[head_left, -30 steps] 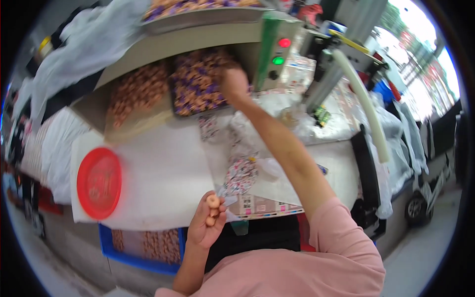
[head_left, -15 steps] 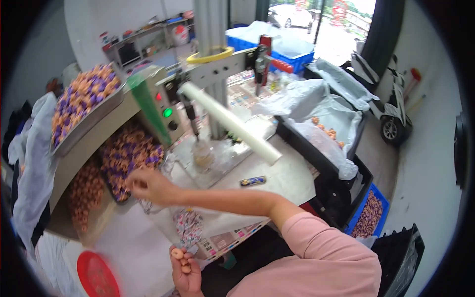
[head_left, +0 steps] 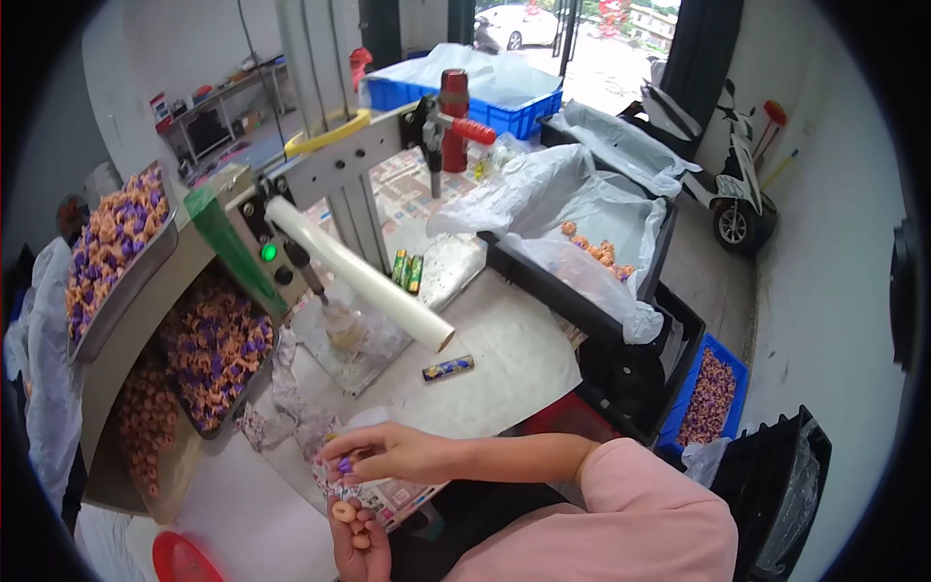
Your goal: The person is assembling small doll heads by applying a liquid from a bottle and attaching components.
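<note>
My left hand, palm up at the bottom edge, cups several small orange ring-shaped pieces. Just above it, my right hand pinches a small purple and orange piece; its fingertips partly hide the piece. To the left, a metal tray is heaped with similar purple and orange pieces, beside a pile of plain orange rings. Behind the hands stands a press machine with a white roller-like bar and a lit green button. A dark printed cylinder lies on the worktop.
A raised tray of pieces sits at upper left. A red bowl stands at lower left. Plastic-lined black crates and a blue crate of pieces stand to the right. Beyond them is a parked scooter.
My right hand has come from beside the metal tray, rightward and down to above my left hand, now with a purple and orange piece. My left hand still holds the rings. The view has shifted.
</note>
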A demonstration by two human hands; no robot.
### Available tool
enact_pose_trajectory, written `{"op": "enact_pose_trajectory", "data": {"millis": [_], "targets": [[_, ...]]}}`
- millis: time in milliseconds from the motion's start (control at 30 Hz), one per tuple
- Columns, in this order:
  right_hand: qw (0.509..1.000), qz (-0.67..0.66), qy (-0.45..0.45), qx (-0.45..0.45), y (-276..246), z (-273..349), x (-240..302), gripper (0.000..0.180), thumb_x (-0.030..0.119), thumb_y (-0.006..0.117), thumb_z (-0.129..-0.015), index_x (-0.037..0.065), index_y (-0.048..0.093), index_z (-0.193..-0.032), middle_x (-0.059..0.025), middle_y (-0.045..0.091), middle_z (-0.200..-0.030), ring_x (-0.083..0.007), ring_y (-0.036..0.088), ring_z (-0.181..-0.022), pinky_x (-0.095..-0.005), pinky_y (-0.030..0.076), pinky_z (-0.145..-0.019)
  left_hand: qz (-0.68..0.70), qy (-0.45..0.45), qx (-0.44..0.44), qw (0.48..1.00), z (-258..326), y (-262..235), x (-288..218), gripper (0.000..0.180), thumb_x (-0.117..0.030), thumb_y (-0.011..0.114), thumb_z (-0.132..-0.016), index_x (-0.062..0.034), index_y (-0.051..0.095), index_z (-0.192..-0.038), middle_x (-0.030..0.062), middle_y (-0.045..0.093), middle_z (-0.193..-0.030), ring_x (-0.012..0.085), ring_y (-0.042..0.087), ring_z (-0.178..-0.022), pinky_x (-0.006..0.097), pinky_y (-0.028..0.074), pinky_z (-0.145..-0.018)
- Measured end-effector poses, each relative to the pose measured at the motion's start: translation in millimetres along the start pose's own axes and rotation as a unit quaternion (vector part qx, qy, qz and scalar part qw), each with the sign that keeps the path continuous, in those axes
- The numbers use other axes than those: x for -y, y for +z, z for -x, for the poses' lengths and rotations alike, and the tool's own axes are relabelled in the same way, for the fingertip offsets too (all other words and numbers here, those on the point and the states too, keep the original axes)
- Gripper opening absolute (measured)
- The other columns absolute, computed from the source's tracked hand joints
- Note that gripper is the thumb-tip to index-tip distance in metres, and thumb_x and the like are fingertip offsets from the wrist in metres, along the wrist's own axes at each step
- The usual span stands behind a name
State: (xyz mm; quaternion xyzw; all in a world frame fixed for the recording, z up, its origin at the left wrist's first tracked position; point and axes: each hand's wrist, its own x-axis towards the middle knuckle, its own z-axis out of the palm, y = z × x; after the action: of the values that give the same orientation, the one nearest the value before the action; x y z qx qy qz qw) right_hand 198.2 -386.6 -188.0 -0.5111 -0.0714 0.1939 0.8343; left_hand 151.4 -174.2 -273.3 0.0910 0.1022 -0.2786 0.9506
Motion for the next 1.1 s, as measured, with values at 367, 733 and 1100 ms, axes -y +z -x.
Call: {"op": "enact_pose_trajectory", "data": {"millis": [367, 733, 1100], "targets": [[0.993, 0.015, 0.003, -0.118, -21.8, -26.7, -100.9, 0.025, 0.002, 0.063, -0.085, -0.001, 0.063, -0.109, -0.0052, 0.06, -0.108, -0.0139, 0.058, -0.1, -0.0264, 0.046, -0.088, -0.107, 0.013, -0.01, 0.994, -30.6, -59.0, -23.0, 0.037, -0.017, 0.057, -0.093, -0.0088, 0.045, -0.127, 0.0137, 0.057, -0.116, 0.0185, 0.061, -0.097, 0.029, 0.054, -0.086], [0.997, -0.016, -0.02, -0.073, -12.7, -34.2, -136.9, 0.02, 0.003, 0.064, -0.086, 0.0, 0.06, -0.105, -0.0064, 0.056, -0.107, -0.0151, 0.056, -0.1, -0.0297, 0.044, -0.092, -0.142, 0.03, -0.023, 0.989, -20.3, -74.2, -31.5, 0.035, -0.014, 0.058, -0.092, -0.0058, 0.049, -0.126, 0.0117, 0.061, -0.112, 0.0173, 0.064, -0.097, 0.029, 0.055, -0.085], [0.975, 0.168, -0.079, -0.125, -3.1, -25.9, -136.5, 0.019, 0.0, 0.069, -0.082, -0.003, 0.062, -0.1, -0.009, 0.065, -0.097, -0.0131, 0.063, -0.088, -0.0257, 0.051, -0.08, -0.261, 0.071, -0.068, 0.96, -19.5, -64.9, -22.6, 0.041, -0.014, 0.07, -0.084, -0.0036, 0.055, -0.121, 0.0068, 0.061, -0.105, 0.0159, 0.063, -0.094, 0.03, 0.054, -0.086]]}}
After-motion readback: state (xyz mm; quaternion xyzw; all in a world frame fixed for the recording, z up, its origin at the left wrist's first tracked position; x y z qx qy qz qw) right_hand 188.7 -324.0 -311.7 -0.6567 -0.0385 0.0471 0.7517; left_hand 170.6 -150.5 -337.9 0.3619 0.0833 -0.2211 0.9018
